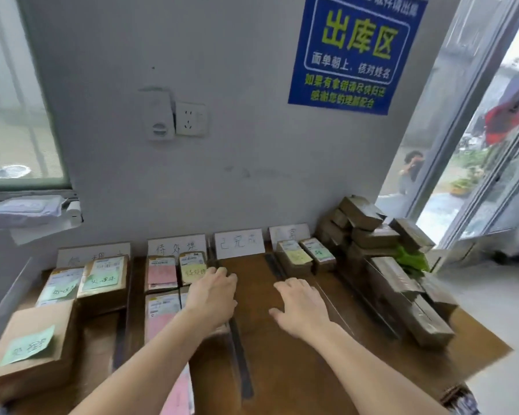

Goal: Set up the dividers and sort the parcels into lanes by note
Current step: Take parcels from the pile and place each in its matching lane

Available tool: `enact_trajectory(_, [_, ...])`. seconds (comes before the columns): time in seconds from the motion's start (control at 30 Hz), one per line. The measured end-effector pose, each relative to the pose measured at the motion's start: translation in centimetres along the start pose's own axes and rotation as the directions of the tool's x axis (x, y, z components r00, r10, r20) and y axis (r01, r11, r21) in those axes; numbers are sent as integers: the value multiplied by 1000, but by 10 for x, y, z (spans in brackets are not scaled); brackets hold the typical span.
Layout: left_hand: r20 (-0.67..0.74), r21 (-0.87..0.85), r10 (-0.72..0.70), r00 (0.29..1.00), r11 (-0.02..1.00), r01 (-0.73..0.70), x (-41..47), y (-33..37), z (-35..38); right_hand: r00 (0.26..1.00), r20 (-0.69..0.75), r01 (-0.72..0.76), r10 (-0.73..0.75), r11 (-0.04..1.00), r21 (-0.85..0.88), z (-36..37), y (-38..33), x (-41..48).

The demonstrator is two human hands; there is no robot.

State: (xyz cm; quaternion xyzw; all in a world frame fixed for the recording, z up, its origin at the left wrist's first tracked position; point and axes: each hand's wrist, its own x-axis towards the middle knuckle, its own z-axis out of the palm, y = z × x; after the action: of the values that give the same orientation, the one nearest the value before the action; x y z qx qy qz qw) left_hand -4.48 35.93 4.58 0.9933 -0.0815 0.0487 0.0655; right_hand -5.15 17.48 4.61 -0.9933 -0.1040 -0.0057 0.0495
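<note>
Sorted parcels are found in lanes on the brown wooden counter (285, 369): three green-note parcels (63, 290) along the left edge, two pink-note parcels (161, 275) and one yellow-note parcel (193, 269) in the next lane, and a pair of parcels (304, 254) at the back edge toward the right. All are brown kraft with white printed labels. Three dark strip dividers (241, 354) are counted running front to back; a fourth beside the unsorted stack (402, 286) is hard to make out. Four white label cards (239, 244) are propped along the back edge, the handwriting blurred. One further parcel is largely hidden under the left hand (213, 298), whose fingers are bent down beside a divider; whether anything is gripped cannot be told. The right hand (300, 307) is laid palm-down on bare wood, fingers loose and spread. The stack at the right edge is too jumbled to be counted. One blue sign (357, 52) and one wall socket (190, 119) are noted on the wall.
</note>
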Motion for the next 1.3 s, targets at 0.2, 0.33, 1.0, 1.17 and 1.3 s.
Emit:
enact_trajectory(0.2, [-8,-13,85,996,996,-85,16,99,15,993,-54,-105,104,994,-16,-16,97,-37])
enact_trajectory(0.33, [7,-36,157,988,987,-157,26,159,26,984,-49,-172,170,985,-22,-19,158,-56])
enact_trajectory(1.0, [144,-98,374,916,927,-363,186,387,98,868,97,-491,487,871,16,15,395,-46])
enact_trajectory(1.17, [215,-145,353,911,934,-327,234,424,125,831,208,-527,517,850,-7,37,435,-29])
enact_trajectory(1.3, [297,-134,262,918,964,-232,257,443,147,801,294,-549,522,836,10,59,451,-18])
